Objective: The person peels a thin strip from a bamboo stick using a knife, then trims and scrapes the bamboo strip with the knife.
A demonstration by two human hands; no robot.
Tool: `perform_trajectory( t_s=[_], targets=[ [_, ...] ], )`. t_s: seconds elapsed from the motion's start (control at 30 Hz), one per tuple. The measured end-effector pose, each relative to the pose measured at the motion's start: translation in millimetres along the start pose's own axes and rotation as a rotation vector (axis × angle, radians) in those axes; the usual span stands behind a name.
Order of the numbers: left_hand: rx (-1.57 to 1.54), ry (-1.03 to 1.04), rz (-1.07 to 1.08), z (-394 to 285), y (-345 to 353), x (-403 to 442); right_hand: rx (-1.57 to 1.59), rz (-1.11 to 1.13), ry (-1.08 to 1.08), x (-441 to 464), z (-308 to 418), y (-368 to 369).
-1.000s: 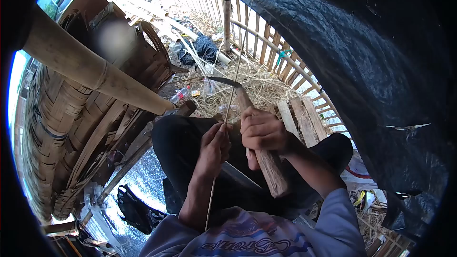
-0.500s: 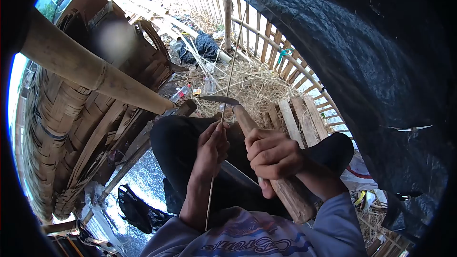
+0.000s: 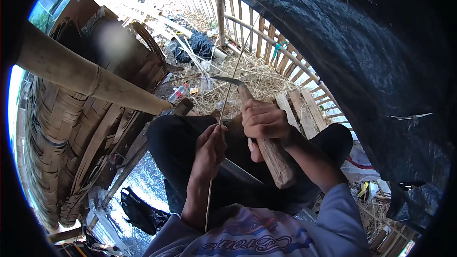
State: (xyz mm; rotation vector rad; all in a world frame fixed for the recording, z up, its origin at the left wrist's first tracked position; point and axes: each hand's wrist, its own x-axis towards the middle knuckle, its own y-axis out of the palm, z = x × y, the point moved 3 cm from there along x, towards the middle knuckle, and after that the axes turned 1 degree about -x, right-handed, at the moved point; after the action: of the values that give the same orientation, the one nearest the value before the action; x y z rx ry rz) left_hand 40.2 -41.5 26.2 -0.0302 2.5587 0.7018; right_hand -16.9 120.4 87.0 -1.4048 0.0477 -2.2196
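A long thin bamboo strip [image 3: 210, 200] runs from near my chest up past my knees, its far end reaching toward the slatted fence. My left hand [image 3: 210, 150] pinches it at about its middle. My right hand [image 3: 266, 123] is wrapped round the thick wooden handle of a knife [image 3: 277, 165], whose butt points back toward my chest. The short, curved, dark blade crosses the strip above my left hand; whether it touches or bites into it I cannot tell. Both hands are over my lap, between my bent knees in dark trousers.
A thick bamboo pole [image 3: 119, 89] slants in from the left, before stacked woven bamboo baskets [image 3: 71, 128]. Straw shavings [image 3: 257, 74], a plastic bottle [image 3: 178, 93] and wooden planks [image 3: 304, 109] lie ahead. A black tarp [image 3: 362, 62] hangs right, beside a bamboo fence [image 3: 271, 38].
My right hand and the knife have moved up and away from my chest along the strip. The strip's far end has swung right, while my left hand keeps its hold.
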Motion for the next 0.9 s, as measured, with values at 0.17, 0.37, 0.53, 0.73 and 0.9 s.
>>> perform_trajectory(
  t_s=[0.17, 0.37, 0.53, 0.73, 0.9],
  targets=[
    [-0.003, 0.029, -0.025, -3, -3, 11, 0.150, 0.009, -0.047, 6, 18, 6],
    [-0.087, 0.019, 0.018, 5, -5, 11, 0.030, -0.030, -0.025, -2, 4, -1],
    [-0.119, -0.015, -0.002, 0, -3, 8, 0.089, 0.025, -0.075, -2, 15, 8],
    [-0.136, -0.073, 0.030, 1, 0, 6, 0.016, -0.045, 0.028, 0, 6, -3],
    [-0.178, -0.078, 0.002, -5, 1, 5, 0.193, 0.039, -0.032, 1, 37, 10]
  ],
)
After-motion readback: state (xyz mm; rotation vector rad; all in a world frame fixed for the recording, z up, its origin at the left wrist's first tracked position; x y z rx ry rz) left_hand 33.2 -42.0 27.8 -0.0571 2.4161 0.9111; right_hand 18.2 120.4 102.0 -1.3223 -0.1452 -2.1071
